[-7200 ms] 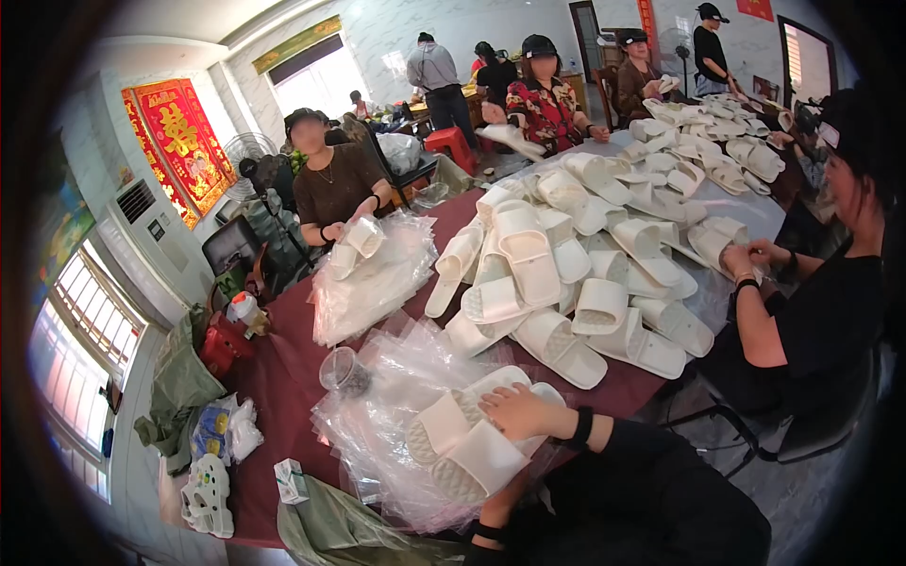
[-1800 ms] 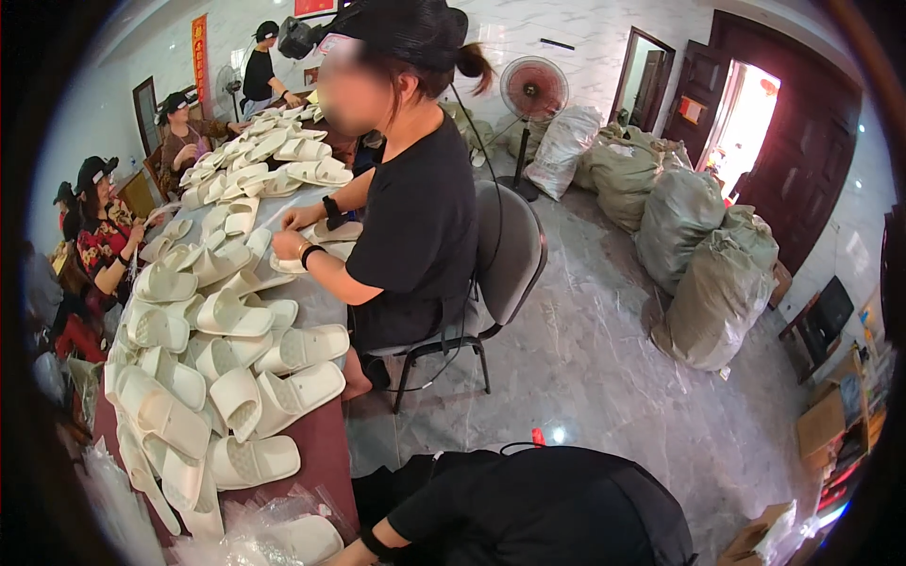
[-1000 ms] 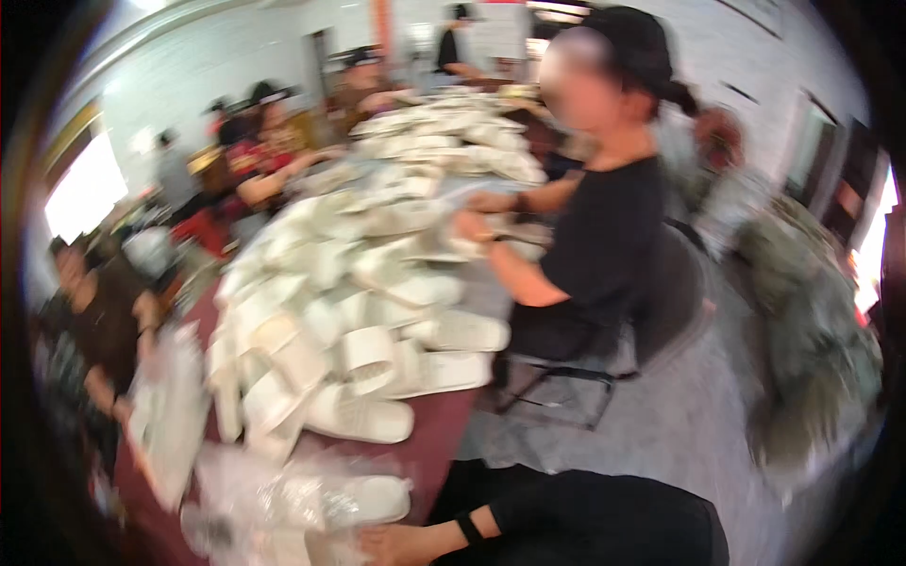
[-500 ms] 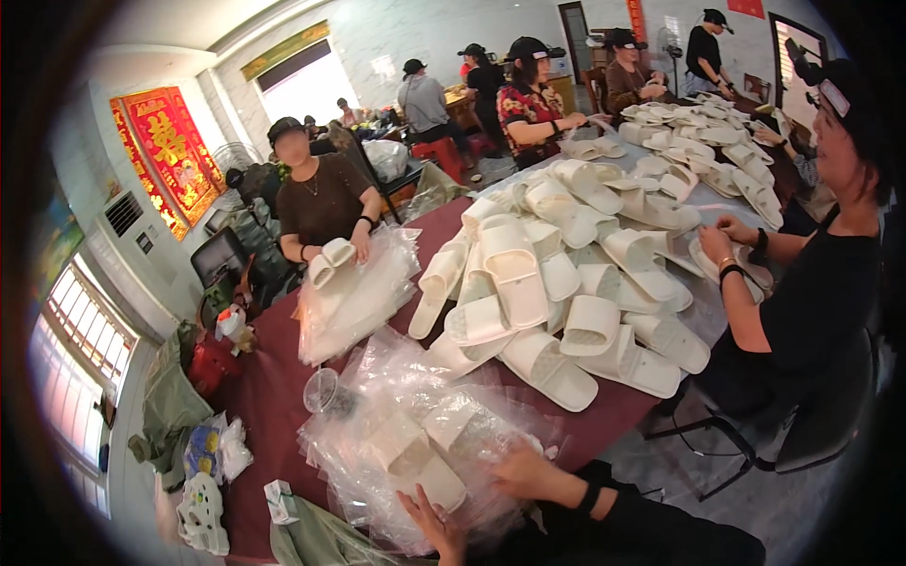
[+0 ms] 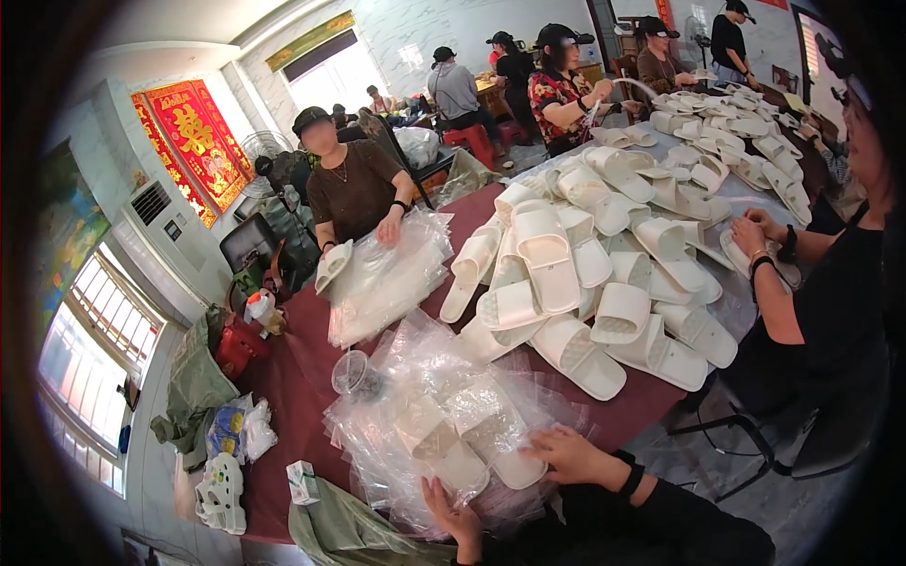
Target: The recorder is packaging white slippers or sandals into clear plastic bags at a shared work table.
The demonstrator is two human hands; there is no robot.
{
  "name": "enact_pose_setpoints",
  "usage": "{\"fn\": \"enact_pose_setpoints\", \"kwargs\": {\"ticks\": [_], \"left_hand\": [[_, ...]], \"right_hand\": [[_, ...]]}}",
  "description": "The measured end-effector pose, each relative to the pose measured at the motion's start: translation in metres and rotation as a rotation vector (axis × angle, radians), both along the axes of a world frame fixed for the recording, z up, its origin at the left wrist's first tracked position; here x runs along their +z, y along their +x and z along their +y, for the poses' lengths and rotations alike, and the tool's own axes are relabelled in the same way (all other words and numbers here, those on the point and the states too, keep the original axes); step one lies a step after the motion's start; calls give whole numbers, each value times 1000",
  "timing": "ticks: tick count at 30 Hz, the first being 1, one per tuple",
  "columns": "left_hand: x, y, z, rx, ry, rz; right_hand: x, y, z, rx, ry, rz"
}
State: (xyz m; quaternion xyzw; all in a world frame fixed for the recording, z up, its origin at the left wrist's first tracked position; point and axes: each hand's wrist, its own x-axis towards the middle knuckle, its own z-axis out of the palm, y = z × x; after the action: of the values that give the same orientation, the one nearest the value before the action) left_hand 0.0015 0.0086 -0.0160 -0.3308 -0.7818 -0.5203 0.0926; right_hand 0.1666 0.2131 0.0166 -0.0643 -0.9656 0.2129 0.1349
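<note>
A heap of clear plastic bags point(image 5: 429, 415) lies on the dark red table point(image 5: 293, 377) in front of me, several with white slippers inside. My left hand point(image 5: 455, 514) rests at the heap's near edge, fingers spread against the plastic. My right hand point(image 5: 573, 457) lies flat on a bagged white slipper point(image 5: 500, 448), fingers apart. A big pile of loose white slippers point(image 5: 585, 274) fills the table beyond, to the right.
A person in brown point(image 5: 354, 193) across the table handles a slipper beside a stack of bags point(image 5: 387, 274). A person in black point(image 5: 821, 292) sits at my right. A clear cup point(image 5: 351, 373), a small carton point(image 5: 302, 481) and a green sack point(image 5: 354, 533) are near.
My view swung from the seated person and floor at the right back onto the table. Both hands now rest on the bagged slippers, the right one further onto the heap.
</note>
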Motion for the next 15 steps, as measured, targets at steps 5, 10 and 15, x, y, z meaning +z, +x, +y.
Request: {"fn": "enact_pose_setpoints", "kwargs": {"ticks": [5,10,15], "left_hand": [[-4,3,2,-3,131,-38],[-7,2,2,-29,409,-243],[0,2,6,-27,380,-129]], "right_hand": [[17,-5,9,-108,-4,94],[17,-31,-10,-37,-43,157],[-4,-42,-29,-84,-203,244]]}}
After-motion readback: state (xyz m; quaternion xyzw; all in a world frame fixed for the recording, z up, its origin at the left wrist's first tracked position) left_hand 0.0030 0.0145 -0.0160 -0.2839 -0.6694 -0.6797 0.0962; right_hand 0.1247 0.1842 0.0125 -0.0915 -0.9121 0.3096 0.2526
